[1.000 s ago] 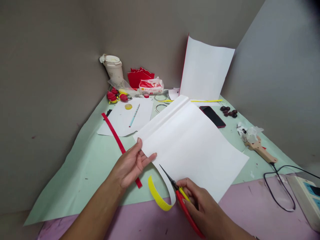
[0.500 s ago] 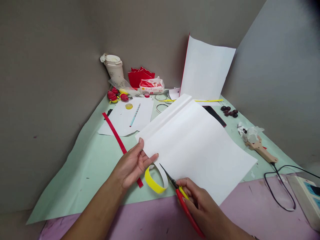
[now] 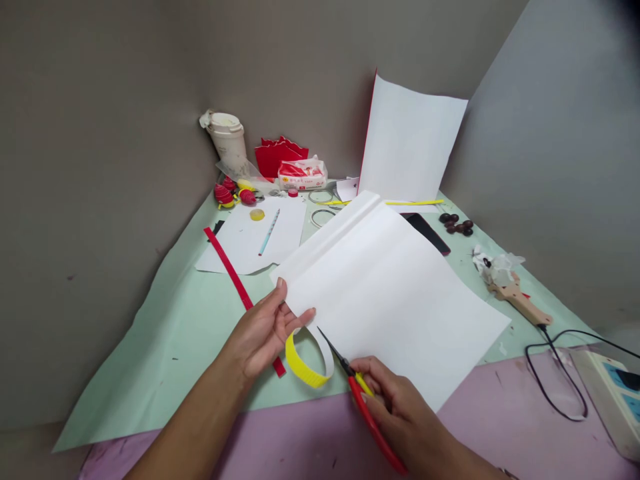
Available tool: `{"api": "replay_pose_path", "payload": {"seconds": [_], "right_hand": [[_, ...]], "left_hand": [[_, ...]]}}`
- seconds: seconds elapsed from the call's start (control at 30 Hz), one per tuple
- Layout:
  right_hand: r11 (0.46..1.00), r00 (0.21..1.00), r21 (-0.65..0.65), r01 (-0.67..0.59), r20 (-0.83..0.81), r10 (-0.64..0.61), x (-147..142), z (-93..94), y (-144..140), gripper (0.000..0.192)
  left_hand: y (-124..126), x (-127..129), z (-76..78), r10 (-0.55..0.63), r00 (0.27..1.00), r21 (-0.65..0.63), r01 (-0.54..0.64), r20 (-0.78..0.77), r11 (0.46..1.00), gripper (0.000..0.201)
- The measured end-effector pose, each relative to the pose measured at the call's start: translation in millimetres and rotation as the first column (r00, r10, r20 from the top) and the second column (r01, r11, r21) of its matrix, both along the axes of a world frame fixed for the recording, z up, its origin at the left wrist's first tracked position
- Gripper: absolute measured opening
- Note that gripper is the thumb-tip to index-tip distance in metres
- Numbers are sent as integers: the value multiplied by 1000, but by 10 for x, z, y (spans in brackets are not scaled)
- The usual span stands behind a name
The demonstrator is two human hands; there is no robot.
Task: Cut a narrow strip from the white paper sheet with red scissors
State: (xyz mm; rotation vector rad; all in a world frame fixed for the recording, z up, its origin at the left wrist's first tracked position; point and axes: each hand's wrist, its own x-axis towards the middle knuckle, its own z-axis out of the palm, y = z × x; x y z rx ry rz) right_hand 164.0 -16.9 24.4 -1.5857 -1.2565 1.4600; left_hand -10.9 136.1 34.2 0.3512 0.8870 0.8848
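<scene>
My left hand (image 3: 267, 330) grips the near left edge of a white sheet of paper (image 3: 395, 280), thumb on top. My right hand (image 3: 393, 403) is wrapped round the handles of red-handled scissors (image 3: 367, 417). Their dark blades reach the sheet's edge, close to my left fingertips. A narrow strip, yellow on one face and white on the other, curls in a loop (image 3: 305, 370) below that edge, between my hands. A flat red strip (image 3: 227, 267) lies on the green table covering, passing under my left hand.
A white sheet (image 3: 410, 140) stands at the back. Around the table are a white cup (image 3: 227, 140), a pack of tissues (image 3: 303, 175), a pen (image 3: 270, 233), a dark phone (image 3: 427, 233), dark round beads (image 3: 456, 225) and a beige glue gun (image 3: 523, 303) with a looping cord.
The whole view has shifted very slightly. Both hands, the sheet and the scissors keep nearly the same pose; the yellow loop has swung slightly left.
</scene>
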Motion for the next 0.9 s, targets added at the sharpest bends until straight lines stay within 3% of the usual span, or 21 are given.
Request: {"api": "replay_pose_path", "payload": {"seconds": [0.2,0.6,0.9], "right_hand": [[1000,1000,6,-9,-14,9,12,-21,18,15],[997,999,-80,-1,48,5,-22,129,57,14],[999,995,-41,-22,94,26,1,92,26,14]], "left_hand": [[16,1,-28,-34,999,19,33,19,999,17],[14,1,-39,-28,999,2,28,16,1000,9],[-20,7,38,-45,998,-31,44,-47,999,21]]}}
